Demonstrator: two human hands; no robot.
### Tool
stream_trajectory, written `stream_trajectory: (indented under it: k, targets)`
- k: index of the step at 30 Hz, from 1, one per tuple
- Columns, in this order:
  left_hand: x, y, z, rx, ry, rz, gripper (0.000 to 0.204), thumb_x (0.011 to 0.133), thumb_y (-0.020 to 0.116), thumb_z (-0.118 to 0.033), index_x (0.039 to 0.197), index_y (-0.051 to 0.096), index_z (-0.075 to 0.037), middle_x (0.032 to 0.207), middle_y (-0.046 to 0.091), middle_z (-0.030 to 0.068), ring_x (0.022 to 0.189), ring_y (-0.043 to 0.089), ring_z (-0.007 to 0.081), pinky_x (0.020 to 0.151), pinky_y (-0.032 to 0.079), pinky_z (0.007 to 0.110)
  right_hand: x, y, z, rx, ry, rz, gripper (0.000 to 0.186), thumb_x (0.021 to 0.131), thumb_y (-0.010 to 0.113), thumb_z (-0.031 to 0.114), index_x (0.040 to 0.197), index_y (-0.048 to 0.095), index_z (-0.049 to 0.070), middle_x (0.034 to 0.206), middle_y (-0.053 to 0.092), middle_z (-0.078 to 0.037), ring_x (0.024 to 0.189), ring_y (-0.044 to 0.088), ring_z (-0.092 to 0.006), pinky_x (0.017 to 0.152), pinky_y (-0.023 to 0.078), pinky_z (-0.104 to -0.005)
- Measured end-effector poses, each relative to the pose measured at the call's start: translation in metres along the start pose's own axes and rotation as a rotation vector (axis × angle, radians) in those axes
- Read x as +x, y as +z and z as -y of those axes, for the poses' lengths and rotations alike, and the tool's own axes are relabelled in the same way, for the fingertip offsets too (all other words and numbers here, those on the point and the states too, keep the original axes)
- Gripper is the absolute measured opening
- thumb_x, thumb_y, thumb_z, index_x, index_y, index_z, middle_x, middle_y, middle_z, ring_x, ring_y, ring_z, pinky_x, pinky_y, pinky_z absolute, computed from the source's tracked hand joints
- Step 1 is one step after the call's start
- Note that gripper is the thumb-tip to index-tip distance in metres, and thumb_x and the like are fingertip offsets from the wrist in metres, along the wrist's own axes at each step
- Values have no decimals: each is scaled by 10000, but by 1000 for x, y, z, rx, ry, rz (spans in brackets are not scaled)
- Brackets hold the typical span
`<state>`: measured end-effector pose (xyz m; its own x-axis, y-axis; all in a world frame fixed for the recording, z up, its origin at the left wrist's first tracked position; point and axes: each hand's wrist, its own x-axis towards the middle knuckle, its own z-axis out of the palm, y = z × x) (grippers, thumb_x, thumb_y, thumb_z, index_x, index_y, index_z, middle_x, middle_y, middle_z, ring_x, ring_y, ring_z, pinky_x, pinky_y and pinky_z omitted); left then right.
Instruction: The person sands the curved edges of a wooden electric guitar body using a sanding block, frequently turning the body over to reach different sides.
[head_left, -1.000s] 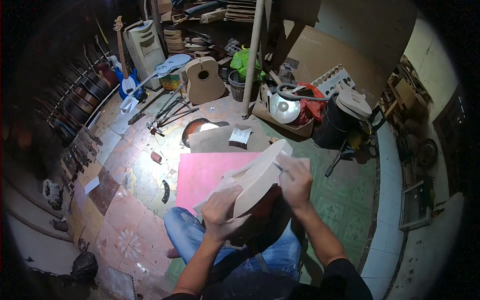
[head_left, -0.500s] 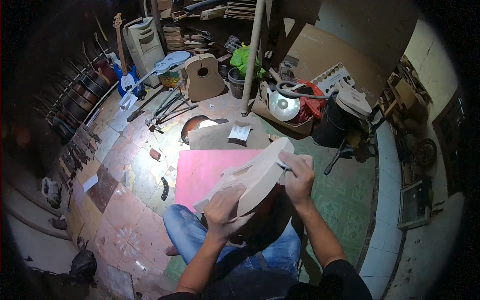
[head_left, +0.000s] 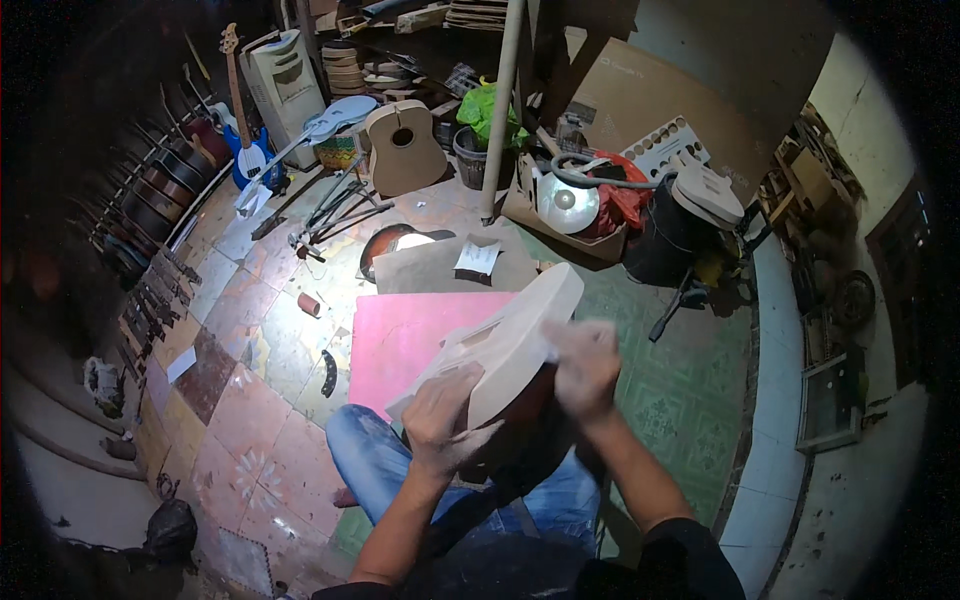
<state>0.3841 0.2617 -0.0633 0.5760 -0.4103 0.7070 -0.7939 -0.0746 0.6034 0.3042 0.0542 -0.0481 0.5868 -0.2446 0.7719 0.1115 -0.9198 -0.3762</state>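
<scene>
Unfinished guitar body (head_left: 505,340) runs lower-left to upper-right across the lap; left hand (head_left: 445,425) grips its near end, right hand (head_left: 585,365), blurred, lies flat on its edge.

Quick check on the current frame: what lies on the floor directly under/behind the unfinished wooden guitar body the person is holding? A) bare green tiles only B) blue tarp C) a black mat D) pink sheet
D: a pink sheet is spread on the floor just beyond the unfinished guitar body, which the left hand grips and the right hand touches on its edge.
</scene>
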Motion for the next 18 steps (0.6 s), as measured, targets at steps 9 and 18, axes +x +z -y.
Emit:
stream_trajectory:
  k: [9, 18]
  targets:
    - [4, 2, 1, 9, -9, 1, 618, 596, 913, -199, 1155, 719, -23, 1120, 752, 157, 1012, 726, 338, 884, 567, 417, -3, 1, -23, -4, 33, -62, 383, 752, 571, -129, 1039, 772, 24, 1002, 758, -119, 857, 625, -304, 813, 487, -383]
    - [10, 9, -5, 7, -1, 17, 607, 598, 911, -189, 1149, 719, -22, 1110, 753, 156, 1014, 730, 340, 874, 567, 409, 5, -2, -42, -98, 101, -109, 348, 796, 575, -91, 1070, 764, 10, 968, 748, -127, 820, 629, -288, 800, 475, -381]
